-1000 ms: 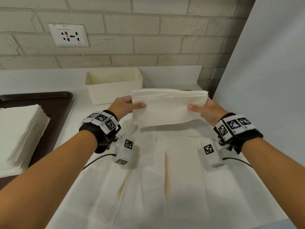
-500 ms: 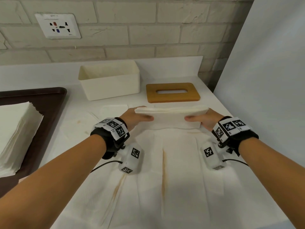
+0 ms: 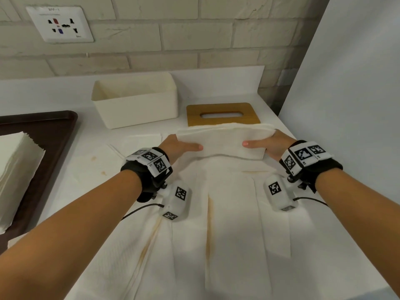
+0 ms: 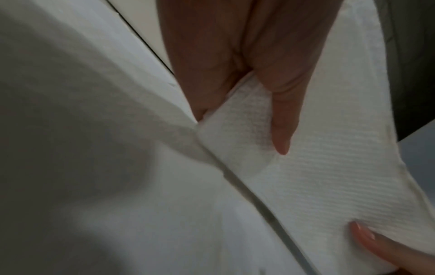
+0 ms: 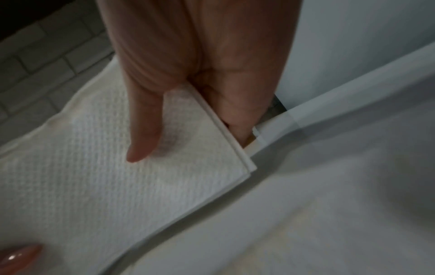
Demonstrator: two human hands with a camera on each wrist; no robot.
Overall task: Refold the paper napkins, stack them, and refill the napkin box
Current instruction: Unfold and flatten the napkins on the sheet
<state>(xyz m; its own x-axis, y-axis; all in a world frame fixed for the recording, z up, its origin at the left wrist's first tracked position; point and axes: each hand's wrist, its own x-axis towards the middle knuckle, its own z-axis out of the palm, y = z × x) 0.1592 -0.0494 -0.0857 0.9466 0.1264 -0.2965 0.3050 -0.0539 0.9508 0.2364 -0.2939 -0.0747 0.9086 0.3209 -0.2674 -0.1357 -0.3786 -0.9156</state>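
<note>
A folded white napkin [image 3: 223, 140] is held upright between both hands, its lower edge just above the spread, stained napkins [image 3: 216, 224] on the counter. My left hand [image 3: 179, 146] pinches its left end, thumb on the near face. My right hand [image 3: 268, 144] pinches its right end the same way. The left wrist view shows the thumb [image 4: 280, 119] lying on the textured napkin [image 4: 329, 176]. In the right wrist view the thumb [image 5: 143, 134] presses the layered napkin [image 5: 94, 167]. Behind stands the cream napkin box [image 3: 134, 100], with nothing seen in it, and its wooden slotted lid [image 3: 223, 114] lies flat beside it.
A dark brown tray [image 3: 49, 135] at the left carries a tall stack of white napkins [image 3: 15, 174]. A brick wall with a socket plate [image 3: 59, 23] runs behind the counter. A white panel [image 3: 346, 94] closes off the right side.
Both hands brought the folded napkin down from in front of the box to just above the spread napkins, uncovering the wooden lid. The grip on both ends is the same.
</note>
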